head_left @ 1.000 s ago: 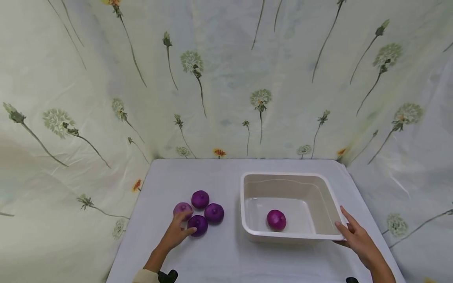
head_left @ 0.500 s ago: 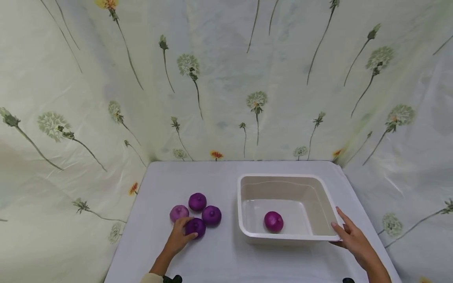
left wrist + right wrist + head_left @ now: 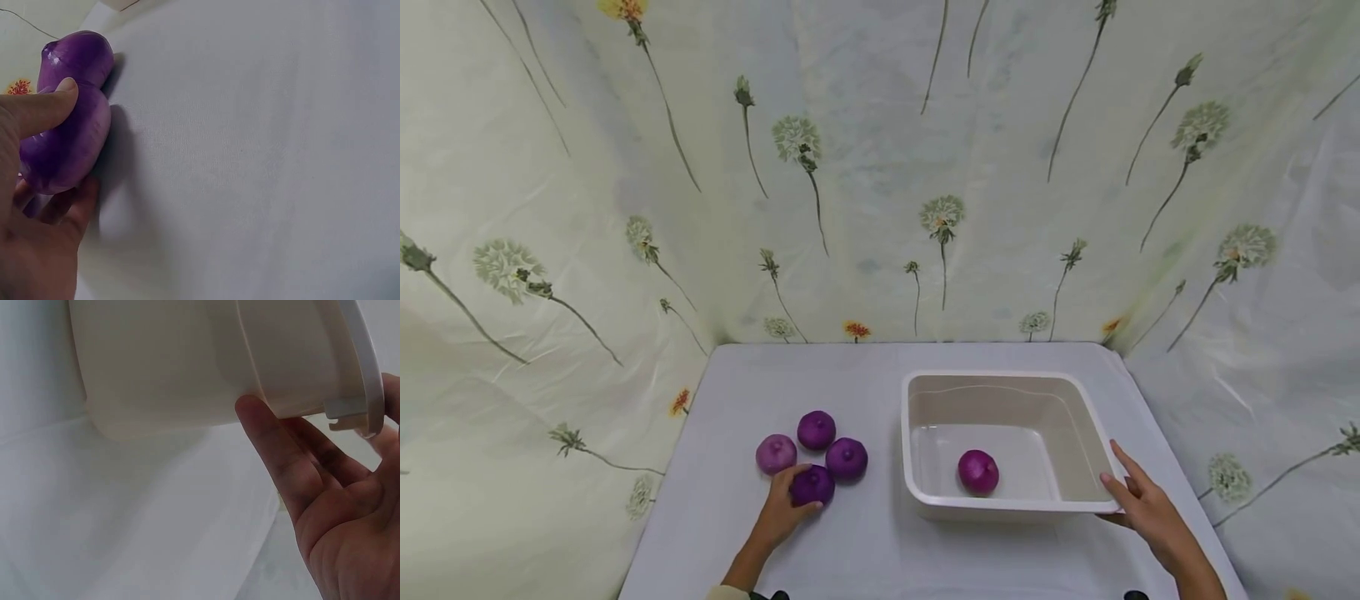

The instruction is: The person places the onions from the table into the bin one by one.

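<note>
My left hand grips the nearest dark purple onion, thumb on one side and fingers on the other; the left wrist view shows this onion against a neighbouring one. Close around it on the table lie a paler onion, a purple onion and another purple onion. At the right, my right hand holds the near right corner of a white plastic tub. In the right wrist view its fingertips press the tub's outer wall, below the rim. One magenta onion lies inside the tub.
A white cloth covers the table. Behind it and at both sides hangs a pale curtain printed with dandelions. The tub stands on the right half of the table, apart from the onion group.
My left hand has moved in from above the paler onion and closed its fingers round the nearest dark onion. The right hand stays at the tub's corner. The head view has shifted slightly.
</note>
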`<action>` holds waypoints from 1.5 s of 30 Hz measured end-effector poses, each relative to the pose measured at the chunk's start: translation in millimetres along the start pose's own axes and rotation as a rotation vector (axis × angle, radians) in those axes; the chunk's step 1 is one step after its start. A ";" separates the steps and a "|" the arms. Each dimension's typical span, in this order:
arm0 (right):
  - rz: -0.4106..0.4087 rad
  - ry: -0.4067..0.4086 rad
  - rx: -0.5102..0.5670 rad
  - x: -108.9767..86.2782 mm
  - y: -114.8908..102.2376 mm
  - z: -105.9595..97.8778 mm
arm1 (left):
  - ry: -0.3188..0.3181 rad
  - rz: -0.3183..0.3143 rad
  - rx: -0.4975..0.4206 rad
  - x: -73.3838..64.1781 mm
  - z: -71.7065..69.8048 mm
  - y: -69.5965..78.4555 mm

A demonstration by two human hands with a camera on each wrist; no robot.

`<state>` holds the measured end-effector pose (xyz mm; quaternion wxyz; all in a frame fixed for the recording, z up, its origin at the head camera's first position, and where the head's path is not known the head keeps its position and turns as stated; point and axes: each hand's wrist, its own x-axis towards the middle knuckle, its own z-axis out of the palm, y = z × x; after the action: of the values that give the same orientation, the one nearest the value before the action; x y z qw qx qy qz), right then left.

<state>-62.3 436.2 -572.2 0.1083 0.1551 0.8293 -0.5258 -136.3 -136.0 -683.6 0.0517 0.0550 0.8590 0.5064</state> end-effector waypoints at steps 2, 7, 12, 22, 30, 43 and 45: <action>-0.004 0.000 0.001 -0.4 0.0 0.3 | 0.005 0.000 -0.010 -0.5 0.8 0.3; -0.001 -0.001 0.002 -1.3 -0.3 1.0 | 0.017 0.005 -0.031 -1.7 2.7 -0.4; -0.002 0.004 0.000 -1.6 0.2 1.2 | 0.021 0.002 -0.028 -4.4 4.2 -1.2; -0.010 0.001 0.003 -0.6 0.2 -0.2 | 0.013 0.008 -0.045 -7.7 -0.7 4.0; -0.021 0.002 0.001 -0.7 -1.1 -0.2 | 0.020 0.011 -0.053 -5.9 -10.6 14.5; -0.005 0.009 -0.010 -1.1 -1.9 1.6 | -0.013 0.047 -0.132 8.6 -23.7 49.4; -0.004 0.008 -0.007 -1.2 -2.3 1.9 | -0.017 0.050 -0.124 10.9 -25.7 54.4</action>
<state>-62.0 433.3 -570.6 0.1042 0.1550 0.8321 -0.5223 -148.4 -130.4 -624.0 0.0496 0.0776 0.8238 0.5594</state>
